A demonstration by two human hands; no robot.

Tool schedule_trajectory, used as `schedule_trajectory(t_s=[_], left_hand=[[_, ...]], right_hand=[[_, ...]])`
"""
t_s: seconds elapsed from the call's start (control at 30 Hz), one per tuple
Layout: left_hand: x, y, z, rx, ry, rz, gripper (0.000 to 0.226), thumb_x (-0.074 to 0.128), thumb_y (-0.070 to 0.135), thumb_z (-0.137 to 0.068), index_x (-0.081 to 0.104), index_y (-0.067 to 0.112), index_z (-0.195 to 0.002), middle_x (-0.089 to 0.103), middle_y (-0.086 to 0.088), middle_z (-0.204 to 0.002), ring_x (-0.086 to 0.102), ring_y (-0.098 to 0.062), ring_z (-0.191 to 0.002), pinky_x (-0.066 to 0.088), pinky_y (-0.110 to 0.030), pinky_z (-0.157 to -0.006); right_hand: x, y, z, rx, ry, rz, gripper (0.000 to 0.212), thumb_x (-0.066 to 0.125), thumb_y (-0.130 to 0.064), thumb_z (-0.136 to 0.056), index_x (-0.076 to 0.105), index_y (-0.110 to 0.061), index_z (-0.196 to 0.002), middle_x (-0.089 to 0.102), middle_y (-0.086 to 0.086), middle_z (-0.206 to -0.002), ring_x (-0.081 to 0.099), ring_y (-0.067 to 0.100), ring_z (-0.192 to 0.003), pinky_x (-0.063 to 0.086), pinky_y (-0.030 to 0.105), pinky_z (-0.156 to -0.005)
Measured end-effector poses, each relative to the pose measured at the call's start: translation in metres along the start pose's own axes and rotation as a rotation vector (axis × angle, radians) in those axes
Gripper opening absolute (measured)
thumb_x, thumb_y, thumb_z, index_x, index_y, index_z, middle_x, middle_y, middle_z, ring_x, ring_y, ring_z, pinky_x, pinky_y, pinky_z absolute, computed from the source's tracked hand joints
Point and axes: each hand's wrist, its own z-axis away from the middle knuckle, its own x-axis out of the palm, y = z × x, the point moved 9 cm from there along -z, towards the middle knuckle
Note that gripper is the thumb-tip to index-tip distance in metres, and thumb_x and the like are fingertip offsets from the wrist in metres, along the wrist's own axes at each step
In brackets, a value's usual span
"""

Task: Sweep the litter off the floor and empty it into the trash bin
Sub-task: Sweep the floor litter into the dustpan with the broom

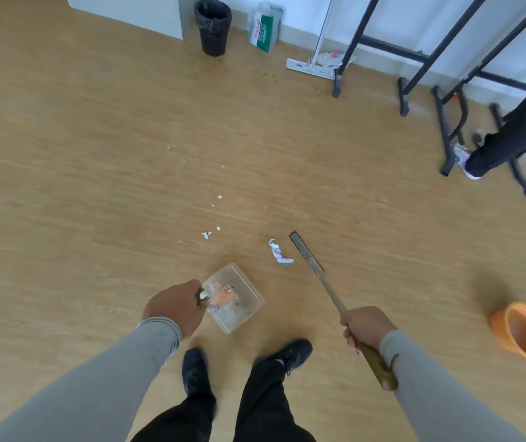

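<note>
Currently the floor (95, 154) carries the trash bin (213, 27) far off by the wall; the left hand (175, 309) grasps the clear dustpan (234, 298), already holding scraps, and the right hand (367, 327) clenches the broom (325, 282). Risk: a brisk stroke may scatter the paper strip (279, 252) and paper bits (212, 232) past the pan, which appears light enough to shift
</note>
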Motion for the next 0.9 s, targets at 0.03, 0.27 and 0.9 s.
schedule_trajectory(t_s=[0.03,0.27,0.9], left_hand=[[0.003,0.002,-0.008,-0.009,-0.005,-0.007,0.02,0.046,0.045,-0.1,0.056,0.03,-0.11,0.064,0.011,-0.079,0.063,-0.012,-0.071,0.055,-0.029,-0.065],[0.012,0.026,-0.062,-0.034,-0.013,-0.024,0.021,0.048,0.045,-0.1,0.056,0.029,-0.111,0.063,0.011,-0.08,0.062,-0.012,-0.072,0.052,-0.03,-0.064],[0.008,0.028,-0.09,-0.057,-0.062,-0.031,0.025,0.048,0.044,-0.101,0.054,0.028,-0.118,0.059,0.006,-0.089,0.064,-0.022,-0.084,0.054,-0.034,-0.073]], right_hand=[[-0.003,-0.006,-0.009,-0.002,-0.006,0.017,0.021,0.057,-0.011,-0.09,0.067,0.006,-0.091,0.064,0.013,-0.061,0.05,0.022,-0.041,0.044,0.03,-0.047],[-0.021,-0.06,-0.077,-0.041,-0.029,0.109,0.022,0.053,-0.014,-0.084,0.068,0.002,-0.084,0.064,0.01,-0.057,0.053,0.025,-0.047,0.047,0.032,-0.057],[-0.009,-0.044,-0.052,-0.055,-0.314,0.185,0.028,0.052,-0.003,-0.091,0.065,0.002,-0.115,0.054,0.011,-0.057,0.043,0.019,-0.042,0.038,0.027,-0.043]])
